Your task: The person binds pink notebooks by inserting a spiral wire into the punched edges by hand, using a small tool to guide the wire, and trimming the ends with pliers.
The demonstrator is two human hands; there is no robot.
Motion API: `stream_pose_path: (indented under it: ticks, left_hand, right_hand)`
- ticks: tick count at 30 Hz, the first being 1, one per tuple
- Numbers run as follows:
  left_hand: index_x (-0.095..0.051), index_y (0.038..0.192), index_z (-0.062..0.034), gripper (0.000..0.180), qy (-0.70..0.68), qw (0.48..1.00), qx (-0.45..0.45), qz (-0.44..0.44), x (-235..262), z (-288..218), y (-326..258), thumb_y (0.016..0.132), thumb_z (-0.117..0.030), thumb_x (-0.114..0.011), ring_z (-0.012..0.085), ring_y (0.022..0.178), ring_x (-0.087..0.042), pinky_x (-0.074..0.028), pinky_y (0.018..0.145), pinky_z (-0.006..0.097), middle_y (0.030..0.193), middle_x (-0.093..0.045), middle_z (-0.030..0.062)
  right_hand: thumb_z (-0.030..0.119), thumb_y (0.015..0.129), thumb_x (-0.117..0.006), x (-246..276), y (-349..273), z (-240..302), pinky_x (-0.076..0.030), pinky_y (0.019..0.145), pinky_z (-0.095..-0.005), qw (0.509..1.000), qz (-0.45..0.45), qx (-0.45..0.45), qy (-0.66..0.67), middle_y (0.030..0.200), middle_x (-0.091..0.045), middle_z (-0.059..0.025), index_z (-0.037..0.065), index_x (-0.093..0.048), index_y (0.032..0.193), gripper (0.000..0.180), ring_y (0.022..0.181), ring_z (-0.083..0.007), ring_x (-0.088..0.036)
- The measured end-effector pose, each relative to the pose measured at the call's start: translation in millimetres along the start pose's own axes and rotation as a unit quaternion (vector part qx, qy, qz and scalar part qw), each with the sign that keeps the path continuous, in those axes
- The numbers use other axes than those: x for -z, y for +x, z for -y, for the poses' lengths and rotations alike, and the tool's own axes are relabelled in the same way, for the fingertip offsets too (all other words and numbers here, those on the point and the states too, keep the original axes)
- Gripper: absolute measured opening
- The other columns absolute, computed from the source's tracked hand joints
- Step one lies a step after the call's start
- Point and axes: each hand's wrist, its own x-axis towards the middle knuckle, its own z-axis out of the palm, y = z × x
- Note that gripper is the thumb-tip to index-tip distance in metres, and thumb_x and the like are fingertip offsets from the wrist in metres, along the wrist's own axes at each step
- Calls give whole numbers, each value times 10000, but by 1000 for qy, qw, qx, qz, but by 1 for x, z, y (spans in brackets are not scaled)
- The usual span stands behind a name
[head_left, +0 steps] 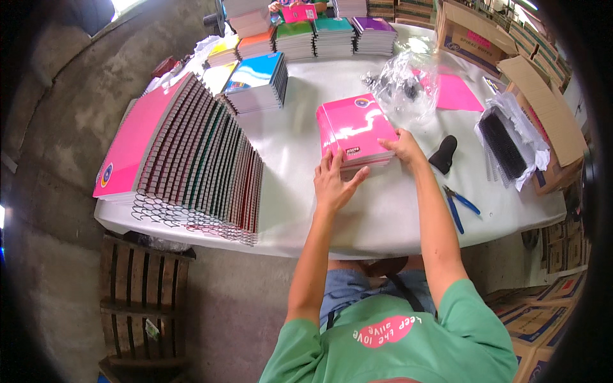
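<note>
A short stack of glossy pink notebooks [356, 121] lies on the table in front of me. My right hand [405, 148] grips its near right corner, thumb on the top cover and the other fingers mostly hidden. At the near left edge is my left hand [335, 182], fingers spread against the stack and thumb held apart. To the left rises a tall stack of spiral-bound notebooks [185, 153] with a pink cover on top and wire coils along its side. Right of my right hand lie a black, narrow-waisted object [444, 154] and blue-handled pliers [461, 205].
Blue-covered notebooks [258, 80] stand beyond the tall stack, and green ones [295, 41] stand farther back. Clear plastic wrap [408, 80] and a pink sheet [460, 92] lie behind my hands. Black spiral coils [502, 143] and open cartons [476, 38] occupy the right. Another person's hand [276, 7] shows far off.
</note>
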Motion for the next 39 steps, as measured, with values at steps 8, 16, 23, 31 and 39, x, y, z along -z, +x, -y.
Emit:
stream_pose_path:
  ticks: [8, 16, 23, 31, 39]
  left_hand:
    - [-315, 1404, -88, 840, 124, 987, -85, -54, -9, -5, -10, 800, -638, -512, 403, 1266, -332, -280, 1020, 497, 1419, -297, 250]
    - [-323, 1369, -67, 682, 120, 950, -150, -247, 6, -31, -33, 855, -430, -585, 446, 1367, -81, -118, 1066, 540, 1484, -122, 246]
    - [-550, 1101, -93, 410, 107, 925, -326, -163, 14, -123, -56, 763, -287, -677, 292, 1104, -482, -239, 1027, 452, 1042, -568, 113]
    - [-553, 837, -93, 264, 76, 911, -380, -141, 6, -104, -53, 696, -236, -724, 238, 786, -497, -318, 937, 439, 767, -494, 62]
    - [-510, 824, -96, 296, 87, 902, -393, -156, 20, -91, -73, 667, -159, -753, 226, 772, -506, -185, 1072, 457, 740, -496, 45]
  right_hand:
    - [189, 699, -769, 4, -14, 10, -497, 672, -335, 977, -112, 68, -171, 904, -640, -146, -10, -504, 1102, 522, 762, -252, -624]
    - [-1, 745, -639, 22, -102, 108, -472, 618, -336, 960, -81, 147, -224, 776, -617, -200, 109, -546, 1070, 355, 727, -320, -639]
    - [2, 702, -653, 63, -167, 82, -482, 635, -325, 896, 68, 291, -330, 859, -635, -150, 75, -581, 1068, 381, 762, -235, -654]
    - [287, 732, -743, 180, -103, 67, -455, 867, -362, 941, 24, 199, -274, 1196, -595, -74, 99, -515, 1259, 605, 1053, -221, -576]
    - [238, 800, -635, 276, 10, -20, -461, 881, -500, 782, -254, -64, -566, 1168, -551, -106, 92, -514, 1128, 379, 1098, -331, -546]
